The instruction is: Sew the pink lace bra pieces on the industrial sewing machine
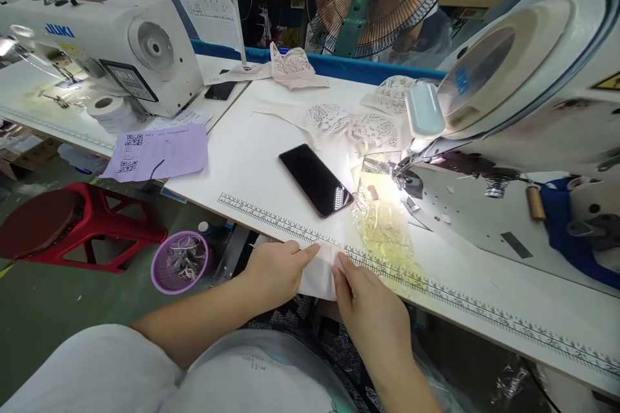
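Observation:
A small piece of pale pink fabric (318, 276) hangs over the table's front edge, held between my two hands. My left hand (281, 270) pinches its left side, index finger stretched along the printed ruler strip (271, 220). On the other side my right hand (371, 300) grips the fabric between thumb and index finger. Just beyond lies a black smartphone (316, 179). Pale lace bra pieces (334, 121) spread behind the phone, reaching toward the lit needle area of the sewing machine (409, 177) at right. Yellowish clear tape (385, 226) covers the tabletop beside my right hand.
A second sewing machine (111, 45) stands at left, near a purple paper (157, 151) and a white tape roll (113, 113). A fan (378, 0) stands behind the table. On the floor are a red stool (106, 226) and a purple basket (206, 268).

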Action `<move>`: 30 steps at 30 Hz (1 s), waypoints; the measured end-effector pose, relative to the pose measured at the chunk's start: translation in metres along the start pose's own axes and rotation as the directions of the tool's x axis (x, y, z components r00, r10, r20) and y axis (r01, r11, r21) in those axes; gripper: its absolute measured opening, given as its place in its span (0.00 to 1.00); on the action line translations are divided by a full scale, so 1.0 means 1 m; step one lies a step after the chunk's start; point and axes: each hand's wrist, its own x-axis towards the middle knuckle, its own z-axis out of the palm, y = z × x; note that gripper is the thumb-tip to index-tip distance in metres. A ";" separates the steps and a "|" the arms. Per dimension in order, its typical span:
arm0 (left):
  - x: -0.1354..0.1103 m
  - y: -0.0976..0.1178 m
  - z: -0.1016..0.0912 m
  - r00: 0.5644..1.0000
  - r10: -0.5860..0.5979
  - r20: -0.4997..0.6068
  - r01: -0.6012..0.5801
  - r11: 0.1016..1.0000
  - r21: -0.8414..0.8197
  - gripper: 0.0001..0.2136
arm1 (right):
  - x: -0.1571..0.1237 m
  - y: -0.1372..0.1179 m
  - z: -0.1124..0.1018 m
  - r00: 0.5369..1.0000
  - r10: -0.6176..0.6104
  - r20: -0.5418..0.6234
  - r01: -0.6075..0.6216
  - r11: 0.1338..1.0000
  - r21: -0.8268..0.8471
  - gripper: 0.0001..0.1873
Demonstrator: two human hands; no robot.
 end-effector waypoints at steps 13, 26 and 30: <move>0.003 -0.001 -0.003 1.000 0.002 0.009 -0.003 0.999 0.054 0.22 | 0.003 0.002 -0.005 0.997 -0.071 -0.024 0.071 0.997 -0.009 0.24; 0.004 0.001 -0.003 1.000 0.013 -0.026 -0.011 0.996 0.084 0.22 | 0.008 0.001 -0.010 0.997 -0.075 0.020 0.076 0.995 -0.057 0.23; 0.004 0.000 -0.002 0.996 0.046 -0.080 -0.033 0.987 0.156 0.22 | 0.008 -0.001 -0.011 0.994 -0.105 -0.029 0.103 0.992 -0.067 0.24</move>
